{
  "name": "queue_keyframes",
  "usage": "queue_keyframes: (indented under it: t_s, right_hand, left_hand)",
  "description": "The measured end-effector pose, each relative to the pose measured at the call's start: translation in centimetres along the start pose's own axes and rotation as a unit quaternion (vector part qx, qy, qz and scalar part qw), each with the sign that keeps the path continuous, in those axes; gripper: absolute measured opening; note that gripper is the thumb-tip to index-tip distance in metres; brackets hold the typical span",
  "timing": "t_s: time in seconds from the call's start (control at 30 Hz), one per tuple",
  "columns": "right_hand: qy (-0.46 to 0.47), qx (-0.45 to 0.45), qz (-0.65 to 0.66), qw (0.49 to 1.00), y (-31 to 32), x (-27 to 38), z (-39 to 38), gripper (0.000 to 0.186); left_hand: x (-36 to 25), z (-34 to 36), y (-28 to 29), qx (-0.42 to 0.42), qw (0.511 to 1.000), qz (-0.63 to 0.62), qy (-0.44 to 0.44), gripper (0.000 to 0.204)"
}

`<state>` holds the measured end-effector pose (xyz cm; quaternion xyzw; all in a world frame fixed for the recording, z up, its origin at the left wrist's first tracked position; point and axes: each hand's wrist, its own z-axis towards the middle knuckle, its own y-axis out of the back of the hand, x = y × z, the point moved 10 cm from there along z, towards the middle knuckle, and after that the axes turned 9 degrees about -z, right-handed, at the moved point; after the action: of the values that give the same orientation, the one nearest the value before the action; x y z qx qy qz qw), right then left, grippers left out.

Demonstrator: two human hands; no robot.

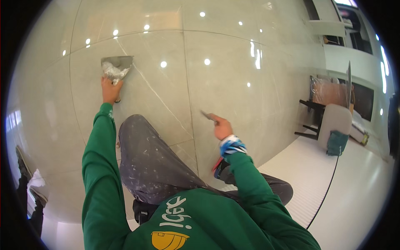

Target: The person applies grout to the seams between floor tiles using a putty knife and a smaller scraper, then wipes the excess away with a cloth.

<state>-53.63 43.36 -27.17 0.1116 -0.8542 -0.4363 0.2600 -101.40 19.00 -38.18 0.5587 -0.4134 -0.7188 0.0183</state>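
My left hand (111, 90) is closed on a wide putty knife (123, 61), its broad metal blade pointing away from me. A lump of whitish filler (114, 71), or something like it, lies on that blade close to my fingers. In my right hand (223, 128) is a small, narrow putty knife (205, 113), its tip toward a dark joint line (190, 109) between the glossy floor tiles (156, 93). Whether the tip touches the floor I cannot tell.
My knee in grey trousers (146, 146) is between my arms. At the right a grey chair (334, 123) lies tipped over, a green cloth (337, 143) on it, beside a plastic-wrapped box (329, 91). Ribbed white sheeting (289, 173) is nearby. Another person's shoes (38, 196) show at far left.
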Motion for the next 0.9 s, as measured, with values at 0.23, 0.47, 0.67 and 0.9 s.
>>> queue_keyframes:
  t_s: [0.23,0.47,0.67,0.9]
  right_hand:
    - [0.047,-0.123,0.388,0.912,22.1,5.3,-18.9,0.037]
    - [0.289,-0.147,0.300,0.897,35.2,10.1,-37.8,0.046]
    - [0.356,-0.168,0.210,0.895,41.1,10.2,-50.2,0.070]
    - [0.137,-0.112,0.450,0.875,37.5,2.1,-58.1,0.047]
  left_hand:
    - [-26.8,-14.2,3.6,0.298,0.813,-0.451,0.215,0.036]
    - [-53.9,-38.6,6.2,0.550,0.533,-0.598,0.238,0.041]
    - [-69.0,-46.1,13.3,0.664,0.452,-0.571,0.169,0.047]
    - [-75.5,-47.9,20.3,0.515,0.789,-0.277,-0.189,0.028]
